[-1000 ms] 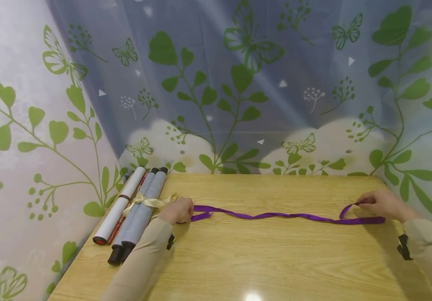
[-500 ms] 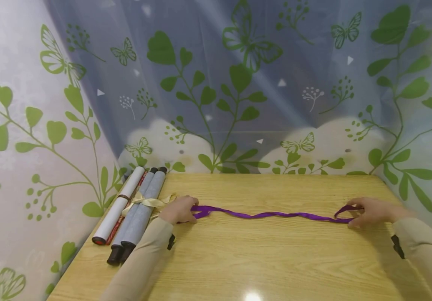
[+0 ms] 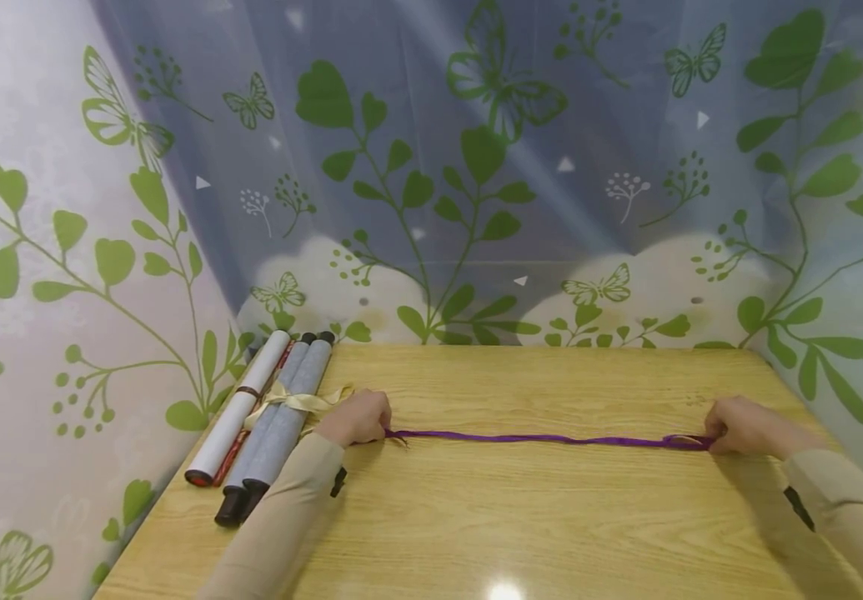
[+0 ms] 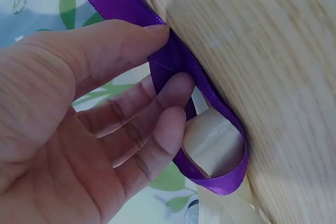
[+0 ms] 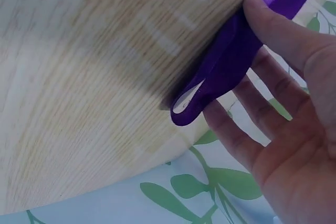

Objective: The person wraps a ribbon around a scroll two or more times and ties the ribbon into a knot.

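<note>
A purple ribbon stretches nearly straight across the wooden table between both hands. At its left end my left hand pinches it between thumb and fingers; in the left wrist view the ribbon folds into a loop beside the fingertips, with a frayed end past the thumb. My right hand pinches the other end. There, in the right wrist view, the ribbon is doubled over, with small loops on either side of the thumb.
Left of my left hand lie two grey-blue rolled scrolls tied with a cream ribbon. Beside them are a white roll and a thin red one. Patterned curtains stand behind the wooden table.
The right hand has gone from loosely handling the ribbon's loop to pinching it, slightly further left than a second ago. The ribbon has become straighter and narrower, and the left-end loop has closed up.
</note>
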`<state>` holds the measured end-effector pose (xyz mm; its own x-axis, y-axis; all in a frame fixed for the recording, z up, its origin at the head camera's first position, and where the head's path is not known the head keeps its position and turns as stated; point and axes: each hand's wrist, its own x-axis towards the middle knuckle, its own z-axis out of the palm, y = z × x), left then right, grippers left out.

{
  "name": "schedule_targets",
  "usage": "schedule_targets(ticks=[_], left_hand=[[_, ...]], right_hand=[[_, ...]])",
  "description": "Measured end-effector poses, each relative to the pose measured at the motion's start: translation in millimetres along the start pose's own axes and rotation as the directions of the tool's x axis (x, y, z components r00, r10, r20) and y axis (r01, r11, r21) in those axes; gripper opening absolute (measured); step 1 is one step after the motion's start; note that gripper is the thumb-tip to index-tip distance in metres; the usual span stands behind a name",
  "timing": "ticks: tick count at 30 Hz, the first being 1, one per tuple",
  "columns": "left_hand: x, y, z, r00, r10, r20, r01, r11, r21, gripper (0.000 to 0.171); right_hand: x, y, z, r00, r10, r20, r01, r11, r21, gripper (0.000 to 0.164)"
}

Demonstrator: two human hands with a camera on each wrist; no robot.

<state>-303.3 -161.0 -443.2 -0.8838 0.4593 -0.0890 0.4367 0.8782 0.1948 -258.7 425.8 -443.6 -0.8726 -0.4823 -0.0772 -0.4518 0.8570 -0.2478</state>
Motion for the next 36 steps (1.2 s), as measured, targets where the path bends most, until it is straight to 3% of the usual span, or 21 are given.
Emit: schedule_targets(ticks=[8, 13, 26, 36], left_hand=[[-3.4, -3.3, -4.9, 0.999, -0.032, 0.023, 0.032, 0.999, -0.024, 0.017], [-3.1, -5.5, -5.3, 0.999, -0.036, 0.029, 0.037, 0.998, -0.042, 0.021], [-5.0, -11.9, -6.5, 0.997, -0.062, 0.039, 0.062, 0.998, -0.005, 0.017], [-9.3, -14.1, -12.5, 0.998, -0.029, 0.062, 0.031, 0.999, -0.027, 0.014]], right_hand=[[-2, -2, -2, 0.999, -0.04, 0.013, 0.041, 0.999, -0.009, 0.027], [-3, -4, -2, 1.0, -0.013, 0.021, 0.013, 1.0, -0.011, 0.025], [-1, -5, 0, 0.998, -0.063, 0.007, 0.063, 0.998, 0.001, 0.019], [1, -9, -2, 0.999, -0.033, 0.043, 0.031, 0.998, 0.046, 0.009]])
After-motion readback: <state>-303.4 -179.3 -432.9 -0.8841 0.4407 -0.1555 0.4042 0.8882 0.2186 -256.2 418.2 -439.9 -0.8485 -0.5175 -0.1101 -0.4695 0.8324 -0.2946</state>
